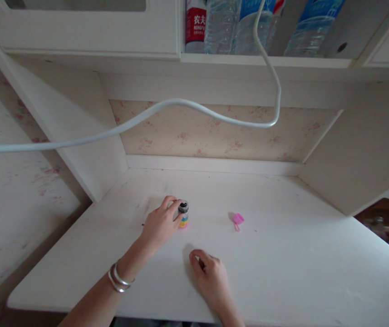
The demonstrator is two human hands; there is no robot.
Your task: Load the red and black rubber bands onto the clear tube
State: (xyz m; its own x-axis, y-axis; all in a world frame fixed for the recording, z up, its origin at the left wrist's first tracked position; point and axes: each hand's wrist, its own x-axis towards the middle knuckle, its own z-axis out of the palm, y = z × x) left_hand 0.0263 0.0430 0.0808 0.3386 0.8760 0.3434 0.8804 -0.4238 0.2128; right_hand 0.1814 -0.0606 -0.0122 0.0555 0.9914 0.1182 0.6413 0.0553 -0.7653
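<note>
A small open bottle (183,214) with a colourful label and dark contents stands upright on the white desk (283,254). My left hand (160,223) is wrapped round its left side, fingers and thumb touching it. A silver bangle sits on that wrist. My right hand (209,277) rests on the desk nearer to me, fingers curled loosely under, and I cannot make out anything in them. A small pink cap (238,220) lies on the desk to the right of the bottle, apart from both hands.
A white cable (167,106) hangs across the view above the desk. Side panels of the white hutch close in the desk left and right. Water bottles (235,25) stand on the shelf above. Floral wallpaper lines the back wall.
</note>
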